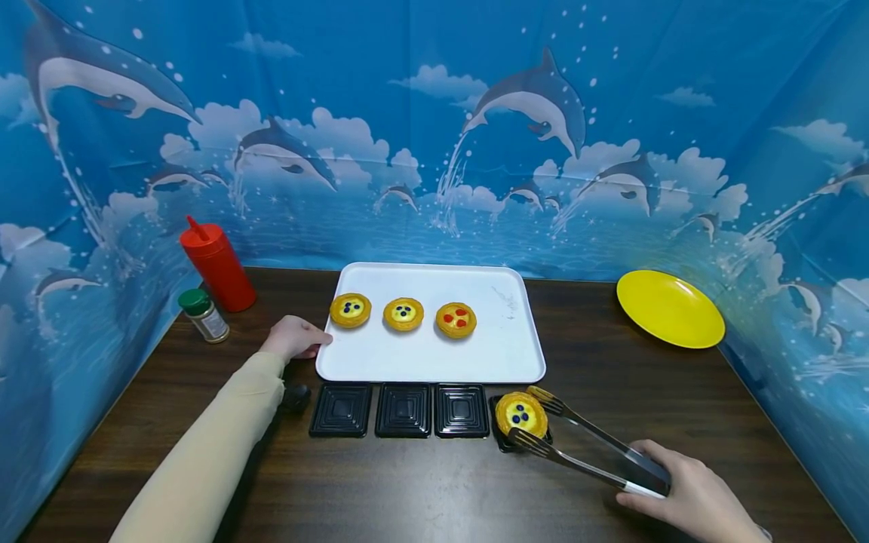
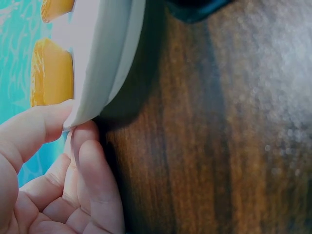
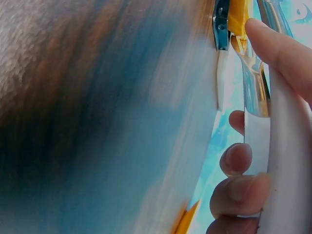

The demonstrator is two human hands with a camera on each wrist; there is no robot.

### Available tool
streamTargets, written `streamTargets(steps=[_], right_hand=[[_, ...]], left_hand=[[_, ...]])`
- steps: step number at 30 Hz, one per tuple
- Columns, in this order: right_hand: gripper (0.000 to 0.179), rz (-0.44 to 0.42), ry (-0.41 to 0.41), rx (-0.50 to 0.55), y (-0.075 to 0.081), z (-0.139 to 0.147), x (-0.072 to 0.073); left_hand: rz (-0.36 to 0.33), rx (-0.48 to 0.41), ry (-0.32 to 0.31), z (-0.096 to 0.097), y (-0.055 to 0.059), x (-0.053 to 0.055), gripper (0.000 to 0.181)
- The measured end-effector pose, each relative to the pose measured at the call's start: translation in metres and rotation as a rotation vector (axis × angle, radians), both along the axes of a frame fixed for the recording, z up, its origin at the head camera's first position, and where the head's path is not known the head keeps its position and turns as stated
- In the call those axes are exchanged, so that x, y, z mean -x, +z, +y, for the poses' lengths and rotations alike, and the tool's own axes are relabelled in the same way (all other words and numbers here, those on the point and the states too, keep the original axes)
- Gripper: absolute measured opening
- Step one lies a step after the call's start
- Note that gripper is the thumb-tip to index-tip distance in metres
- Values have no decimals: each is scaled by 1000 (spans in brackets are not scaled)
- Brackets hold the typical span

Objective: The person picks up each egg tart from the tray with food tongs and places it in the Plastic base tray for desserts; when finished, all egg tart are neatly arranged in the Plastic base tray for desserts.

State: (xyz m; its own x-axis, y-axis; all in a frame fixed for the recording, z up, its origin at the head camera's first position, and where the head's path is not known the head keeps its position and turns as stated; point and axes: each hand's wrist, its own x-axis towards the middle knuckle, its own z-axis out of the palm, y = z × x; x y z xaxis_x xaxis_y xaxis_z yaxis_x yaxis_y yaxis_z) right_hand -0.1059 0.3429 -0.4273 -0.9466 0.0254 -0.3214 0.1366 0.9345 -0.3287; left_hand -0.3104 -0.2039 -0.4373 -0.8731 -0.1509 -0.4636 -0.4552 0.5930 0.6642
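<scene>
My left hand pinches the left rim of a white tray; in the left wrist view the thumb is on top and fingers underneath. Three egg tarts stand in a row on the tray: two with blue dots, and a third tart with red pieces. My right hand grips metal tongs with fork-like ends. Those ends lie on either side of a blue-dotted egg tart, which sits over the rightmost black square holder. In the right wrist view the fingers wrap the tongs' pale handle.
Three more black square holders, one of them the middle holder, line up before the tray. At the back left stand a red squeeze bottle and a green-capped jar. A yellow plate lies at the back right, near the dolphin-printed cloth.
</scene>
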Motion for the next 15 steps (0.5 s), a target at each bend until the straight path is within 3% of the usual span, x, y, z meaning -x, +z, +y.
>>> streamTargets(steps=[15], right_hand=[[80, 54, 2, -2, -5, -5, 9]], left_hand=[[9, 3, -1, 0, 0, -1, 37]])
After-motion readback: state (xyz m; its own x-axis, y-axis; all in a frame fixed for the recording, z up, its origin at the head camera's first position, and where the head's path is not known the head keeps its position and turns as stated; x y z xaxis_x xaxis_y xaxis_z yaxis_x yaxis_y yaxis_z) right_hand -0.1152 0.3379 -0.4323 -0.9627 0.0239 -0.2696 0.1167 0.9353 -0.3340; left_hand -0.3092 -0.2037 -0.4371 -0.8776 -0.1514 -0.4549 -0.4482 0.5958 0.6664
